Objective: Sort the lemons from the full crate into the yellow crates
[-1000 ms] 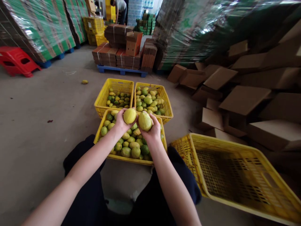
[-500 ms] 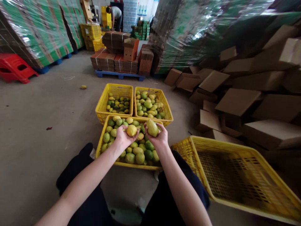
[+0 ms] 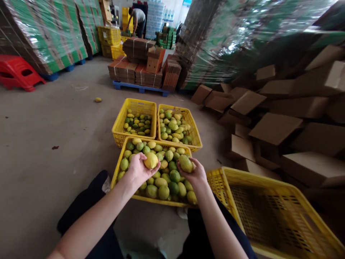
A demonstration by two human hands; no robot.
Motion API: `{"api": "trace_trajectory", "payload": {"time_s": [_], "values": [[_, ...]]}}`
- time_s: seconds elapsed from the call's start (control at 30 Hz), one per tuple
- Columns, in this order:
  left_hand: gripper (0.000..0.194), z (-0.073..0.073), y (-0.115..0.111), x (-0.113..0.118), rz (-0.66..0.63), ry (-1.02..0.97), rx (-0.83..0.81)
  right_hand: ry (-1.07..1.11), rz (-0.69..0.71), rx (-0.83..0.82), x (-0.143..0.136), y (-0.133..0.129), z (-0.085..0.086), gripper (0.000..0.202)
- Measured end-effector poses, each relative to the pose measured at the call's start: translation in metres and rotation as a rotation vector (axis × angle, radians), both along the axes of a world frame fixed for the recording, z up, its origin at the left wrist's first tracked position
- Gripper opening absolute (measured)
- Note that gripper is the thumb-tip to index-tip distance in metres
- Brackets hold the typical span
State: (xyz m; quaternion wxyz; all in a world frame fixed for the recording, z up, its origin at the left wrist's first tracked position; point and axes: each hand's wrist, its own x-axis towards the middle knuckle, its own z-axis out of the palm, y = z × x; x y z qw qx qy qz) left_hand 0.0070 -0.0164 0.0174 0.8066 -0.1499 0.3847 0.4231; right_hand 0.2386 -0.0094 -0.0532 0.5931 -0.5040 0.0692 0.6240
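A yellow lemon (image 3: 151,160) rests in my left hand (image 3: 138,169), its fingers curled around the fruit. My right hand (image 3: 198,172) grips a greenish-yellow lemon (image 3: 185,164) near the crate's right side. Both hands are above a yellow plastic crate (image 3: 159,202) full of green and yellow lemons. Just behind it stand two more yellow crates. The back left crate (image 3: 115,131) holds a low layer of small lemons, and the back right crate (image 3: 198,135) holds larger, mostly greenish ones.
An empty yellow crate (image 3: 258,176) stands at my right. Beyond it, cardboard boxes (image 3: 275,126) lie heaped. Ahead, a blue pallet (image 3: 141,89) carries flattened cartons. A stray lemon (image 3: 98,99) and a red stool (image 3: 20,72) are on the floor to the left. A person (image 3: 138,18) bends over at the back.
My right hand has moved right, away from my left, and the lemon in it has turned. My left hand still holds the yellow lemon. The whole view has shifted slightly.
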Motion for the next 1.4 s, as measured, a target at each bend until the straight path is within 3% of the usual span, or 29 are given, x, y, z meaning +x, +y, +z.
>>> {"api": "trace_trajectory", "payload": {"time_s": [0.1,0.3,0.53,0.67,0.77,0.87,0.93,1.07,1.13,1.17,1.23,1.3,1.4], "values": [[0.029,-0.007,-0.003,0.001,-0.044,0.035,-0.005,-0.019,0.006,-0.016,0.002,0.000,0.006,0.023],[0.024,-0.034,-0.005,0.005,-0.089,0.171,-0.002,0.011,0.051,0.014,0.000,0.003,0.024,0.025],[0.007,-0.067,-0.007,0.025,-0.066,0.289,-0.040,0.123,0.154,0.054,0.002,-0.019,0.038,0.023],[0.014,-0.089,-0.035,0.027,-0.331,0.278,-0.118,0.155,0.182,0.055,0.011,-0.033,0.026,0.018],[0.025,-0.095,-0.048,0.023,-0.526,0.282,-0.163,0.144,0.182,0.084,0.019,-0.038,0.021,0.017],[0.030,-0.075,-0.025,0.016,-0.498,0.305,-0.071,0.127,0.148,0.081,0.020,-0.040,0.025,0.017],[0.034,-0.048,0.011,0.009,-0.405,0.304,0.017,0.116,0.137,0.068,0.016,-0.042,0.031,0.017],[0.064,0.013,0.083,-0.012,-0.158,0.349,0.303,0.095,0.179,0.042,0.006,-0.045,0.038,0.015],[0.056,0.026,0.094,-0.024,-0.121,0.346,0.478,0.093,0.195,0.026,0.002,-0.045,0.038,0.016],[0.050,0.025,0.091,-0.030,-0.149,0.354,0.550,0.089,0.201,0.020,0.000,-0.045,0.036,0.016],[0.042,0.009,0.076,-0.040,-0.304,0.434,0.653,0.068,0.230,0.019,-0.005,-0.045,0.030,0.016],[0.044,-0.018,0.054,-0.046,-0.565,0.678,0.725,0.033,0.304,0.005,-0.012,-0.047,0.021,0.017],[0.053,-0.057,0.029,-0.053,-1.188,1.303,0.894,0.000,0.529,-0.061,-0.029,-0.057,0.000,0.018]]}}
